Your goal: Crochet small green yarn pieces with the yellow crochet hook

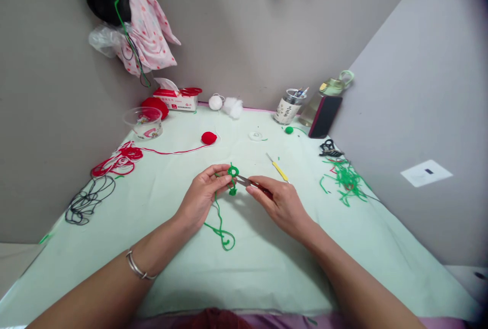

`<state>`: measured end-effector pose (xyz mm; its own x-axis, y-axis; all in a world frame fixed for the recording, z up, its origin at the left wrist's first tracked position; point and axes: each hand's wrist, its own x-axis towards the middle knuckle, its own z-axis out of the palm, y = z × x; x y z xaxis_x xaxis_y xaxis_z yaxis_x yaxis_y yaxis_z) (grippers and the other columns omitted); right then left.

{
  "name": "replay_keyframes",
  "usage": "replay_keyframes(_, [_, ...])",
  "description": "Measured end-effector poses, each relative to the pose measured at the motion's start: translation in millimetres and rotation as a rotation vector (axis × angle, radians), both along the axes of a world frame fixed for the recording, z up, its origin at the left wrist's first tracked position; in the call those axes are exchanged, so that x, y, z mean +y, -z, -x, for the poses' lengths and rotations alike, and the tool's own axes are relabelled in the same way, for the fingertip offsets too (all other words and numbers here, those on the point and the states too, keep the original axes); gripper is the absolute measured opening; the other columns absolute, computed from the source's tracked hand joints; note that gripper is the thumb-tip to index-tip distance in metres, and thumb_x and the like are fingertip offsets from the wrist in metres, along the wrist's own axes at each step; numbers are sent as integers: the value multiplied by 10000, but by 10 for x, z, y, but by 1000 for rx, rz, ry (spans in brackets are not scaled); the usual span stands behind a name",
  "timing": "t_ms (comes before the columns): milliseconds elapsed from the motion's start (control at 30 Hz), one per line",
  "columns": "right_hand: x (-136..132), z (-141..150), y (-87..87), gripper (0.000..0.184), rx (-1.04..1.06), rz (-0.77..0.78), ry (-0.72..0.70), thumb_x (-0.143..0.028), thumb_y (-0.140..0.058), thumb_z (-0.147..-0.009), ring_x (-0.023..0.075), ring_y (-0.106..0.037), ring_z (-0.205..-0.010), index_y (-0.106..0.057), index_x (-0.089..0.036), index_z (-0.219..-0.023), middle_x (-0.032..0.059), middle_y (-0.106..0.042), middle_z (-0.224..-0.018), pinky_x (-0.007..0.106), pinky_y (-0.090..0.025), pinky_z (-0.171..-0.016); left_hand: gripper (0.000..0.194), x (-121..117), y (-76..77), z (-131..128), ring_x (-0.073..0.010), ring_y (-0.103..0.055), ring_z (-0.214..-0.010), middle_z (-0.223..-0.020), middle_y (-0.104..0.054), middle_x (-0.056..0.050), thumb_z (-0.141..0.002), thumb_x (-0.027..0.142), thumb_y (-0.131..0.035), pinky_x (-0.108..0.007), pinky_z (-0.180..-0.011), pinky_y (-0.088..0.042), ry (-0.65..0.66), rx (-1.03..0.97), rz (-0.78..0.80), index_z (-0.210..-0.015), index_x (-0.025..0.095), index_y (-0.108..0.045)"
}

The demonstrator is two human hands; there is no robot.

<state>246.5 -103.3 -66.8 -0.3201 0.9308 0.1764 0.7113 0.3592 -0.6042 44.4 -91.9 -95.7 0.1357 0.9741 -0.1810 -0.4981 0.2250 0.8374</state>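
Near the middle of the table, my left hand (204, 191) pinches a small green crocheted piece (233, 171) with a ring shape at its top and a knob below. A green yarn tail (221, 230) runs down from it and loops on the cloth. My right hand (280, 202) grips a pair of small scissors (244, 181) by the handles, which the fingers partly cover. The blades point left and reach the edge of the green piece; whether they touch it I cannot tell. A yellow-handled crochet hook (279, 170) lies just beyond my right hand.
A red yarn ball (209, 138), a clear tub (145, 128), a tissue box (177, 100) and white stuffing (233, 108) lie toward the back. A pen can (288, 108), bottle (314, 108) and phone (325, 117) stand back right. Green scraps (347, 181) lie right; black cord (89, 199) lies left.
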Motion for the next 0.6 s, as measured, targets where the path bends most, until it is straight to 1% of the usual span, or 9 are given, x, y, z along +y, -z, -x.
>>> replay_keyframes(100, [11, -15, 30, 283, 3, -38, 22, -414, -572, -1004, 172, -621, -665, -769, -213, -1038, 43, -797, -886, 281, -434, -669, 283, -7, -13, 0, -132, -676, -865, -974, -734, -12, -772, 211, -861, -286, -899, -514, 0, 44, -21, -1037, 181, -766])
replay_keyframes(167, [15, -23, 42, 270, 9, -41, 28, -403, -586, -999, 177, -650, -688, -775, -213, -1032, 43, -807, -894, 280, -439, -677, 285, -15, -27, 1, -128, -665, -852, -938, -723, -1, -778, 213, -860, -276, -874, -500, 2, 72, -32, -1047, 186, -769])
replay_keyframes(267, [18, -26, 49, 259, 16, -38, 26, -389, -598, -995, 173, -654, -687, -781, -208, -1023, 40, -813, -896, 276, -438, -675, 286, -32, -46, 0, -132, -661, -841, -895, -714, 8, -789, 217, -854, -275, -857, -487, 11, 95, -43, -1061, 191, -769])
replay_keyframes(433, [27, -22, 32, 281, 23, -35, 16, -403, -589, -994, 155, -584, -630, -785, -204, -957, 33, -786, -817, 269, -413, -639, 286, -41, -55, 2, -139, -668, -845, -908, -724, 2, -802, 216, -843, -287, -871, -491, 39, 78, -42, -1073, 190, -759])
replay_keyframes(600, [27, -22, 21, 330, 74, 25, 12, -441, -568, -997, 134, -485, -594, -780, -199, -922, 19, -733, -759, 261, -376, -597, 286, -28, -58, 6, -142, -689, -856, -912, -744, -8, -813, 207, -830, -305, -924, -508, 82, 8, -21, -1085, 183, -746])
